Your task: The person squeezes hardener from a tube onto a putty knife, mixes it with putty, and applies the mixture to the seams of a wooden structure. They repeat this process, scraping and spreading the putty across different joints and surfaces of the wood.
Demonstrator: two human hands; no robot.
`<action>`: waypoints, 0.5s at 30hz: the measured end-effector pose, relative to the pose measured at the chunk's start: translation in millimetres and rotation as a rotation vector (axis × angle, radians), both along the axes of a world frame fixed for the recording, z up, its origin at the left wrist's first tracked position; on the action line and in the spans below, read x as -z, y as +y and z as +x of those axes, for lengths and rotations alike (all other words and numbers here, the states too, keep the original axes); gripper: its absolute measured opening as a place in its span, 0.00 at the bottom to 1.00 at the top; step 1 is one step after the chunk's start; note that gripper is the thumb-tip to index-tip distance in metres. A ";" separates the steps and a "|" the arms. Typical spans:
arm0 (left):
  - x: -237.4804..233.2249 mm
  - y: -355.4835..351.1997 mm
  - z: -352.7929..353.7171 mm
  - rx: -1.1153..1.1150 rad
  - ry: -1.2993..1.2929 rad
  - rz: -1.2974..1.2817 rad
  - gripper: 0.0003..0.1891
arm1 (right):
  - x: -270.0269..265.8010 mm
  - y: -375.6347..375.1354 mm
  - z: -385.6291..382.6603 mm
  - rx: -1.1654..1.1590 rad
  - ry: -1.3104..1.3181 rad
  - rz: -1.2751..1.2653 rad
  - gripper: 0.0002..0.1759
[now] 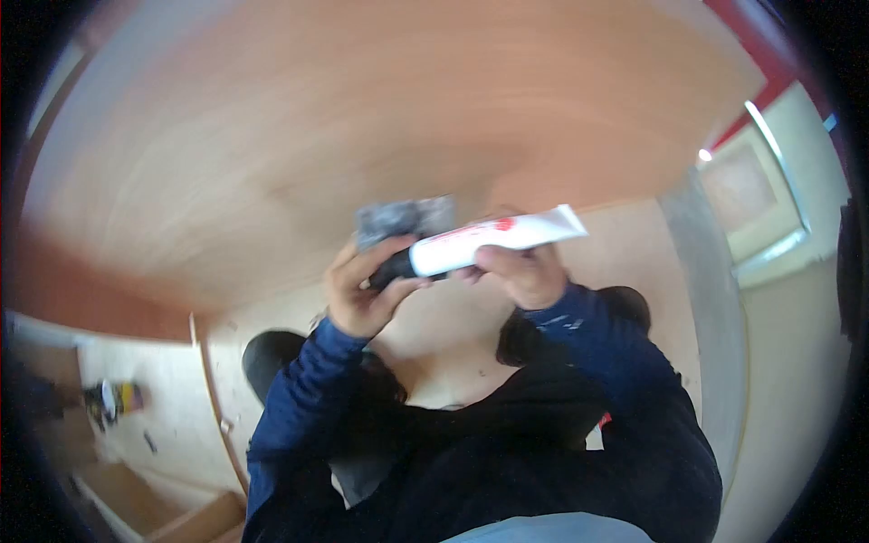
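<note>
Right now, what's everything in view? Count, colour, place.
tube: 1, white and red, black cap, centre
packet: 1, greyish, just beyond tube
wooden surface: 1, light brown, ahead
floor: 1, pale, below
strip: 1, grey, right
trim: 1, red, upper right
boxy item: 1, tan, lower left
blurred item: 1, yellow-black, left
clothing: uncounted, black, bottom centre
sleeves: 2, navy, both sides
left hand: 1, bare, on cap
right hand: 1, bare, on tube

Tube (489,242) before the torso (516,471)
</note>
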State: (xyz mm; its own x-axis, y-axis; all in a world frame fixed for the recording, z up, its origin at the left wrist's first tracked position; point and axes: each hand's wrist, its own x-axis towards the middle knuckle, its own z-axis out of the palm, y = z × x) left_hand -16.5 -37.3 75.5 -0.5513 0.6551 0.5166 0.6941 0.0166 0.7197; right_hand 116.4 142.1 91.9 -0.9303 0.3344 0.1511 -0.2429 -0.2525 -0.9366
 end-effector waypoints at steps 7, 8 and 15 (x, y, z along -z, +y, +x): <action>9.0 -2.4 5.5 0.077 -0.017 0.205 0.21 | 13.3 -12.3 -3.6 0.029 -0.083 -0.299 0.19; 16.1 -4.5 4.2 0.077 -0.068 0.221 0.20 | 12.8 -12.4 -3.9 -0.013 -0.047 -0.294 0.21; -0.3 -7.8 4.5 0.128 -0.198 0.280 0.20 | 0.6 -10.2 6.9 -0.074 0.103 0.042 0.25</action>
